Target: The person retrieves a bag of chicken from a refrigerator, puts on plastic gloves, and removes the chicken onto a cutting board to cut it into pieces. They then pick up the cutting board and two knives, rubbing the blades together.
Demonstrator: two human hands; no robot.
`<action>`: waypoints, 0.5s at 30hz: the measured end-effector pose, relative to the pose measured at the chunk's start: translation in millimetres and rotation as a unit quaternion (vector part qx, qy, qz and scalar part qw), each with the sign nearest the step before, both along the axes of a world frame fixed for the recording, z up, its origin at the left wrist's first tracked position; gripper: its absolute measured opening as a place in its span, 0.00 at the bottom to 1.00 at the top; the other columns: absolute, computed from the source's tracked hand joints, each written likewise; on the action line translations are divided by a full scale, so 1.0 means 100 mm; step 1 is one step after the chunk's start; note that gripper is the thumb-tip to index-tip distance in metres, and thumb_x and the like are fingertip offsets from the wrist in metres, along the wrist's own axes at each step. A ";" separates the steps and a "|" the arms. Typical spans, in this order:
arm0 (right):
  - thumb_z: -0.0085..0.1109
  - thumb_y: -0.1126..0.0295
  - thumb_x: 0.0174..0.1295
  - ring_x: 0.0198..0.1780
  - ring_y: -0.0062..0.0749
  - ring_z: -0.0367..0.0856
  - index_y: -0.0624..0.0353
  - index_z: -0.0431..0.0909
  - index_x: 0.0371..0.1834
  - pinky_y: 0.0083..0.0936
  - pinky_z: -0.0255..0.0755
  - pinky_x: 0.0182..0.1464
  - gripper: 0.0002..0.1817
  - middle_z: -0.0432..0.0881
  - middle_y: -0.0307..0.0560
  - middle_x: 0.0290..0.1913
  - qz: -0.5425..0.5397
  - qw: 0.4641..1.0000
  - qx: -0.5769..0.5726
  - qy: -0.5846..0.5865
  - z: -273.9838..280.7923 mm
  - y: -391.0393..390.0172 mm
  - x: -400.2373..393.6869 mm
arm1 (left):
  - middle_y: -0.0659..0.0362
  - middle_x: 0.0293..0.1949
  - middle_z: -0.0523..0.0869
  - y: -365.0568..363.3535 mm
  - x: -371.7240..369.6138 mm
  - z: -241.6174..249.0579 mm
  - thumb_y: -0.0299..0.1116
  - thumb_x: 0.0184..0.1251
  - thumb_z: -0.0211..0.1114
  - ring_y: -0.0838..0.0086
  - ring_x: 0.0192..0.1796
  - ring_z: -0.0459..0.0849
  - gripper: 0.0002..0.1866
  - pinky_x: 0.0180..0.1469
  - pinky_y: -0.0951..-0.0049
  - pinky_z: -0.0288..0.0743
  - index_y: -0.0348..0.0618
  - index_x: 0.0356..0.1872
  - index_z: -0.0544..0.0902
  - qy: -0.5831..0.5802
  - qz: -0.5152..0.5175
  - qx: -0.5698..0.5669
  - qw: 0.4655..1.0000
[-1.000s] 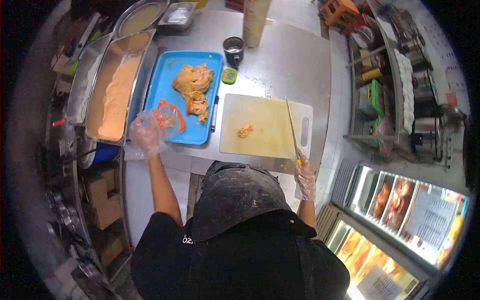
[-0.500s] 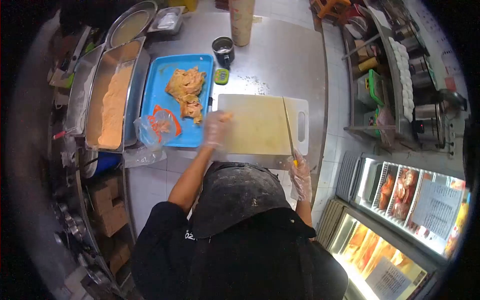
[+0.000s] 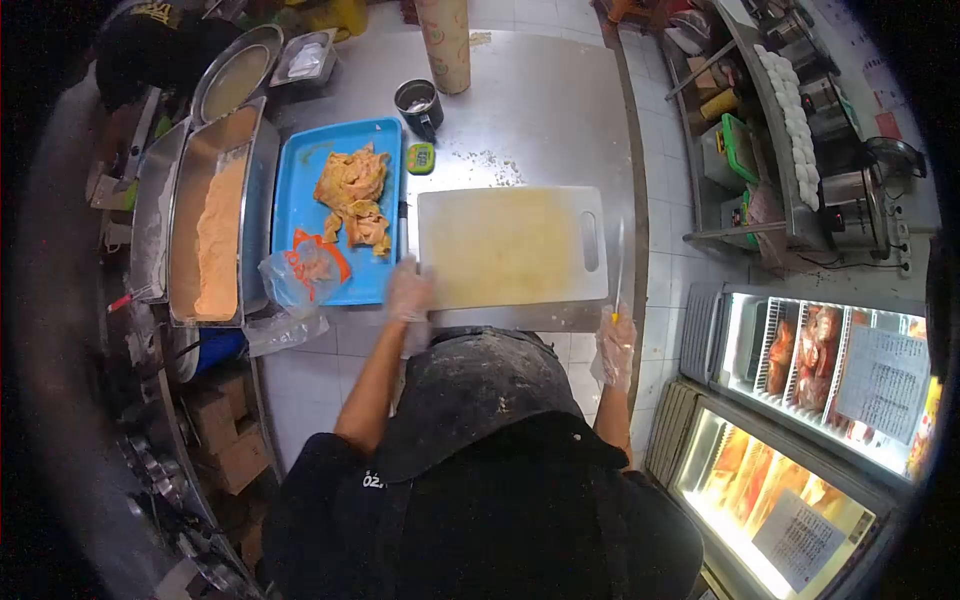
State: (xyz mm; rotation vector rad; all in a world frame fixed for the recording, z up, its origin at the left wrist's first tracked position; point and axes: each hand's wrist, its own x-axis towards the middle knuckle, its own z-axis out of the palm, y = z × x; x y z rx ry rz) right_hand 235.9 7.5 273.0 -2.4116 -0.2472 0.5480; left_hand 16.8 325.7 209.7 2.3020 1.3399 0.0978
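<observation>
My right hand [image 3: 615,338], in a clear plastic glove, is closed around the yellow handle of a long knife [image 3: 622,250]. The blade points away from me, just past the right edge of the white cutting board [image 3: 508,248]. My gloved left hand [image 3: 409,292] is at the board's near left corner, and motion smears its fingers. Left of it, a blue tray [image 3: 298,180] carries pieces of raw, marinated-looking meat [image 3: 353,190]. A clear plastic bag with orange print [image 3: 305,268] lies over the tray's near left corner.
A metal pan of orange powder [image 3: 218,240] stands left of the tray. Behind the board are a green timer [image 3: 421,158], a dark metal mug [image 3: 418,105] and a tall patterned cylinder [image 3: 445,45]. Lit display fridges [image 3: 820,370] stand at right.
The knife has moved right, from over the board to beyond its right edge. My left hand has shifted down and left to the board's corner. The camera view has shifted slightly.
</observation>
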 end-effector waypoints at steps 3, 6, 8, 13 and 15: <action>0.49 0.65 0.64 0.25 0.33 0.70 0.64 0.74 0.51 0.29 0.65 0.27 0.17 0.71 0.53 0.24 -0.023 0.999 0.033 -0.021 -0.13 -0.10 -0.04 | 0.39 0.46 0.81 -0.20 0.21 0.09 0.53 0.52 0.63 0.49 0.51 0.79 0.35 0.54 0.57 0.73 0.29 0.50 0.74 0.087 0.054 -0.099 0.990; 0.48 0.67 0.65 0.23 0.30 0.70 0.64 0.72 0.55 0.30 0.63 0.25 0.18 0.70 0.46 0.22 0.007 0.999 0.029 0.017 -0.79 -0.43 0.09 | 0.38 0.46 0.80 -0.18 0.30 0.08 0.52 0.51 0.62 0.49 0.51 0.79 0.34 0.54 0.57 0.73 0.30 0.50 0.75 0.023 0.089 -0.089 0.992; 0.47 0.67 0.66 0.21 0.27 0.69 0.65 0.72 0.56 0.29 0.63 0.23 0.19 0.69 0.42 0.21 0.043 0.997 0.069 -0.007 -1.02 -0.56 0.09 | 0.38 0.46 0.81 -0.02 0.34 0.01 0.51 0.52 0.60 0.49 0.50 0.80 0.32 0.53 0.58 0.73 0.29 0.48 0.76 0.033 0.156 -0.169 0.973; 0.50 0.65 0.66 0.17 0.10 0.61 0.57 0.69 0.61 0.13 0.56 0.18 0.21 0.65 0.26 0.21 -0.023 0.937 0.257 0.234 -0.41 -0.48 0.15 | 0.48 0.36 0.85 0.27 0.45 -0.19 0.57 0.55 0.58 0.60 0.41 0.83 0.30 0.43 0.62 0.75 0.33 0.36 0.82 -0.018 0.155 -0.243 0.957; 0.51 0.65 0.66 0.18 0.09 0.61 0.56 0.69 0.61 0.11 0.55 0.18 0.21 0.64 0.25 0.21 -0.026 0.936 0.261 0.233 -0.42 -0.51 0.17 | 0.48 0.38 0.85 0.32 0.45 0.11 0.50 0.60 0.56 0.62 0.41 0.83 0.26 0.43 0.64 0.76 0.33 0.41 0.80 0.000 0.025 -0.207 0.978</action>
